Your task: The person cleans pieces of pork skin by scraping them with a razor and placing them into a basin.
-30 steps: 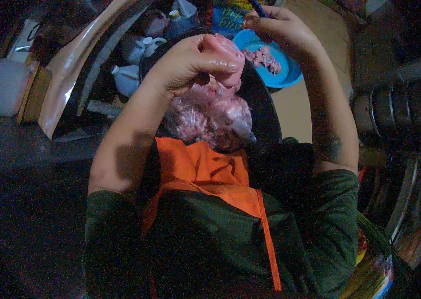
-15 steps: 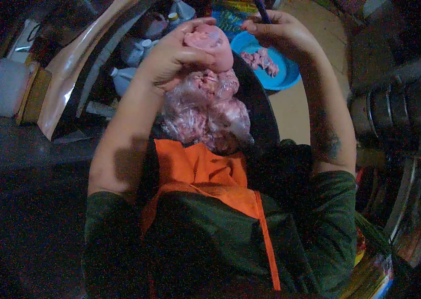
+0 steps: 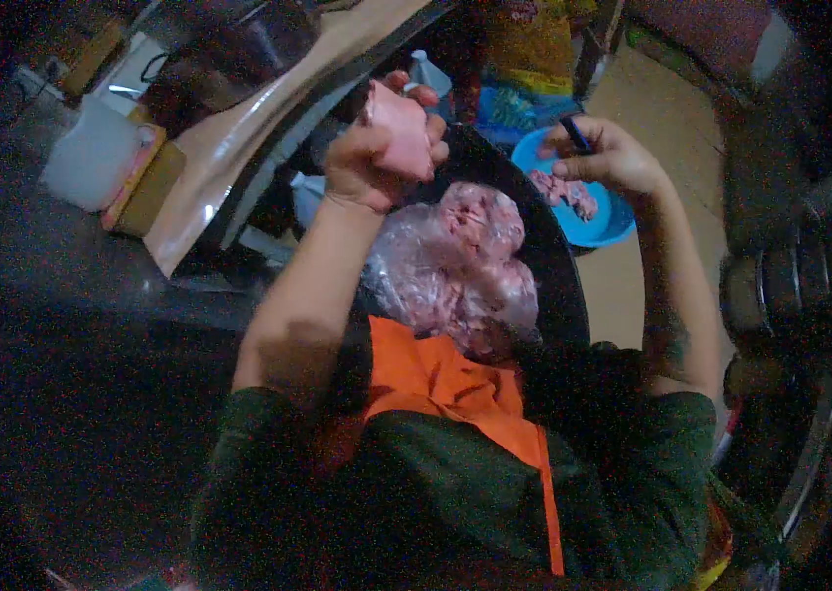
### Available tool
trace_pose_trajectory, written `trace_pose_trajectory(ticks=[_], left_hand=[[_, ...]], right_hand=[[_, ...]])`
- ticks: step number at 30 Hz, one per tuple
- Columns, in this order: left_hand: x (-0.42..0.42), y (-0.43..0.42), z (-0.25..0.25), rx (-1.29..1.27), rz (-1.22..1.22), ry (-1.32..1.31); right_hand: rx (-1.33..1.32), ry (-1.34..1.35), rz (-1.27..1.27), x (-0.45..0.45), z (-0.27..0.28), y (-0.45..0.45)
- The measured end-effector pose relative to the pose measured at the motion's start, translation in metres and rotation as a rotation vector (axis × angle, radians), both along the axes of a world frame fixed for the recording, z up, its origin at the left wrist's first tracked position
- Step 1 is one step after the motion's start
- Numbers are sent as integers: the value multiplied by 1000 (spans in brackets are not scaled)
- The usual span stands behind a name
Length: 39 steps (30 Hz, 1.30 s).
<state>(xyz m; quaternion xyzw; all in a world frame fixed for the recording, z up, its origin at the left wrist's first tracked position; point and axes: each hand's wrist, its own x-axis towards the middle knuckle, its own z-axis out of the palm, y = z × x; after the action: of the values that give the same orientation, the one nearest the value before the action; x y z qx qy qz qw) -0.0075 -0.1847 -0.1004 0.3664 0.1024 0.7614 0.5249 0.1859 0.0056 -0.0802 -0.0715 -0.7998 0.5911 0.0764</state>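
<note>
My left hand [image 3: 355,165] is wrapped around a smooth pink piece of raw meat [image 3: 401,133], raised beyond the bagged meat. Below it, a clear plastic bag [image 3: 406,261] surrounds lumps of pink raw meat [image 3: 480,222]. On the right, my right hand [image 3: 618,163] grips a slim dark handle [image 3: 575,134]; whatever is at its far end cannot be made out. That hand is over the near-right part of a blue basin [image 3: 605,234], which contains several small meat pieces [image 3: 574,197]. Its fingers partly cover the basin.
White plastic jugs [image 3: 308,197] stand left of the bagged meat. A colourful printed sack [image 3: 526,84] is behind the basin. Stacked dark pots [image 3: 790,286] line the right side, and a curved wooden edge [image 3: 229,123] runs along the left.
The view has shifted. My left hand has turned the meat and moved left relative to the bag. My right hand has come lower, closer over the basin, still gripping the handle.
</note>
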Motion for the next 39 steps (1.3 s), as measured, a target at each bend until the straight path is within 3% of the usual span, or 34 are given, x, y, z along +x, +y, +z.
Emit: trace_pose_trajectory(ticks=[2,4,8,12,14,21,23,26,34,36,37,39], left_hand=[[-16,2,-30,29,69,-69],[-14,0,-31,89,34,-39],[-10,0,-28,177,-13,58],[-14,0,-27,182,-61,99],[-15,-2,-24,170,-65,89],[-23,-2,-11,179,-220,54],[-26,-3,-8,183,-234,57],[-28,-4,-4,185,-248,74],[-38,-5,-1,183,-275,138],[-36,-3,-3,128,-241,135],[-29,-5,-2,17,-83,116],[-33,0,-2,-291,-10,350]], right_hand=[[-25,-66,79,-31,-5,7],[14,-383,95,-30,-4,14],[-21,-232,106,-32,-20,22],[40,-257,98,-34,-18,25],[-21,-105,95,-40,-16,22],[-137,-183,226,-50,-7,32],[-117,-210,40,-52,-5,30],[-70,-237,79,-53,-7,37],[-73,-23,67,-63,-5,25],[13,19,121,-66,-15,43],[36,58,121,-67,-17,44],[-57,138,41,-62,-14,32]])
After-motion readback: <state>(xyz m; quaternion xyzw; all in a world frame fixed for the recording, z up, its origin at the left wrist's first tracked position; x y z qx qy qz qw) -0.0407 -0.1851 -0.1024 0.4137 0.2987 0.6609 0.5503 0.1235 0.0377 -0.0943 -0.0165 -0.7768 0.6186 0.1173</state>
